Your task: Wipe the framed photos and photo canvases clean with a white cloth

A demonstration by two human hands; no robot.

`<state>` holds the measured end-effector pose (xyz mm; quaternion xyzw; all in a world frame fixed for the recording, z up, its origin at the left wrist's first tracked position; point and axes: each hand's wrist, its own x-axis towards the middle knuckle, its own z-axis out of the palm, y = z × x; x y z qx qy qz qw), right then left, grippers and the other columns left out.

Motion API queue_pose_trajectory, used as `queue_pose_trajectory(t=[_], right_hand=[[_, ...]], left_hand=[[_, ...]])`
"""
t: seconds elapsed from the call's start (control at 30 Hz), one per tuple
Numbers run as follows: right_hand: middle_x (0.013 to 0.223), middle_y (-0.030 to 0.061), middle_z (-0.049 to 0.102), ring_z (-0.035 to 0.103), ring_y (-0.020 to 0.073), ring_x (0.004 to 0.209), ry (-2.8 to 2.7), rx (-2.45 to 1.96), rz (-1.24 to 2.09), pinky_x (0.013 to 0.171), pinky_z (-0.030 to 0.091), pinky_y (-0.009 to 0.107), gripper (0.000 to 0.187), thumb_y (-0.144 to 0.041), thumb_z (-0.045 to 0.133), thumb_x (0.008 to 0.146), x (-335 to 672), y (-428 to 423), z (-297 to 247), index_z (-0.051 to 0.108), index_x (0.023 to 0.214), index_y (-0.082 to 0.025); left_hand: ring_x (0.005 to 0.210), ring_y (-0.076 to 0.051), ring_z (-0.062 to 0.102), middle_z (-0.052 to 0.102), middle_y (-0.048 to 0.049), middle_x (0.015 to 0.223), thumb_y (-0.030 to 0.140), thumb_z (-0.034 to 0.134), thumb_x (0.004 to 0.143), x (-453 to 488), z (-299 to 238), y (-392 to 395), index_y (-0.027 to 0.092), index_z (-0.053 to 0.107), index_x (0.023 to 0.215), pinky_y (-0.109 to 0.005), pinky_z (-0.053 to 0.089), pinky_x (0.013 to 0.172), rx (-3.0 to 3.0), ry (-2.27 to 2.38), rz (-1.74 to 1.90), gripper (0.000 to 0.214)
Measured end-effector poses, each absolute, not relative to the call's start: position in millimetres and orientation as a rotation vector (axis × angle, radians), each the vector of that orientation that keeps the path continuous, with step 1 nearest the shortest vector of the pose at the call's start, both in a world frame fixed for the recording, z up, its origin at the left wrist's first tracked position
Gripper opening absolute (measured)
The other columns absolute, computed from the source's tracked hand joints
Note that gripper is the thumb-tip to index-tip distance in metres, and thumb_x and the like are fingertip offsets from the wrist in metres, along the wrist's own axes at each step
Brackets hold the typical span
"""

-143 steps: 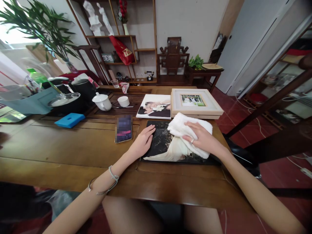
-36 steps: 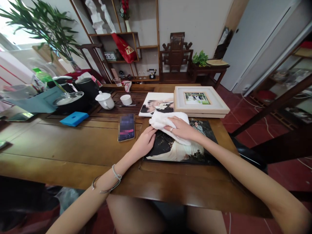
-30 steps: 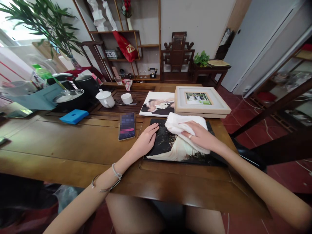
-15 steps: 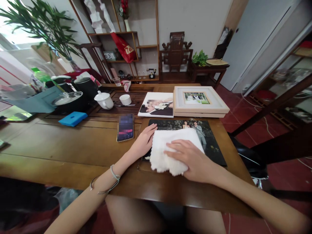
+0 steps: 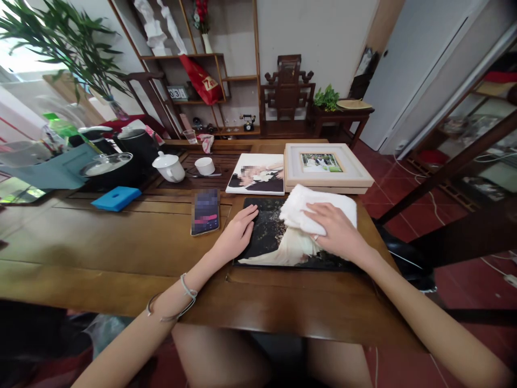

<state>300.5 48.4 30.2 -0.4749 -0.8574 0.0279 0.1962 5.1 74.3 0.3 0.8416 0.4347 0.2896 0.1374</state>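
Note:
A dark wedding photo panel (image 5: 262,231) lies flat on the wooden table, with the pale skirt of a dress showing in its lower middle. My left hand (image 5: 241,229) rests on the panel's left edge, fingers stretched out and holding nothing. Over the upper right of the panel, my right hand (image 5: 333,229) grips a folded white cloth (image 5: 297,210) and presses it against the surface. The cloth and hand hide the upper bodies of the pictured couple.
Behind the panel lie a white-edged photo print (image 5: 258,186) and stacked frames (image 5: 355,172). Left of it is a phone (image 5: 205,213). Farther left are a blue block (image 5: 116,199), a white lidded cup (image 5: 168,167), a small white bowl (image 5: 204,166) and a dark pot (image 5: 107,172).
My right hand and the cloth have moved away from me and to the right, uncovering the panel's lower part. My left hand stays on the left edge. The view shifts slightly.

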Motion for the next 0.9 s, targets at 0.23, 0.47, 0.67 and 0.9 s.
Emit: queue_pose_trajectory(t=[0.23, 0.47, 0.67, 0.9], right_hand=[[0.146, 0.0060, 0.050, 0.043, 0.0272, 0.134, -2.670, -0.699, 0.430, 0.111, 0.033, 0.049, 0.066, -0.009, 0.062, 0.066, 268, 19, 42, 0.059, 0.130, -0.024], [0.134, 0.0101, 0.061, 0.052, 0.0284, 0.124, -2.476, -1.163, 0.271, 0.106, 0.039, 0.047, 0.041, -0.032, 0.060, 0.087, 317, 45, 43, 0.062, 0.126, -0.021], [0.109, 0.0152, 0.061, 0.054, 0.0338, 0.105, -2.474, -1.501, 0.125, 0.090, 0.044, 0.048, 0.031, -0.038, 0.059, 0.085, 335, 47, 56, 0.064, 0.106, -0.015], [0.099, 0.0034, 0.059, 0.054, 0.0236, 0.100, -2.722, -0.905, 1.067, 0.091, 0.042, 0.036, 0.033, -0.040, 0.078, 0.069, 333, 21, 82, 0.064, 0.092, -0.021]], left_hand=[[0.138, -0.027, 0.042, 0.050, -0.0168, 0.144, 0.018, 0.038, 0.092, 2, 0, 76, 0.010, 0.056, 0.132, -0.051, 0.037, 0.114, 2.442, 1.211, 0.792, 0.044], [0.137, -0.026, 0.044, 0.051, -0.0175, 0.143, 0.023, 0.035, 0.096, 4, 0, 75, 0.008, 0.058, 0.129, -0.050, 0.034, 0.116, 2.444, 1.253, 0.817, 0.043], [0.137, -0.026, 0.044, 0.052, -0.0154, 0.143, 0.023, 0.036, 0.097, 5, -1, 76, 0.011, 0.058, 0.130, -0.050, 0.034, 0.116, 2.440, 1.252, 0.840, 0.042], [0.137, -0.026, 0.045, 0.052, -0.0152, 0.143, 0.022, 0.036, 0.097, 5, -2, 77, 0.012, 0.058, 0.130, -0.051, 0.035, 0.116, 2.446, 1.248, 0.853, 0.041]])
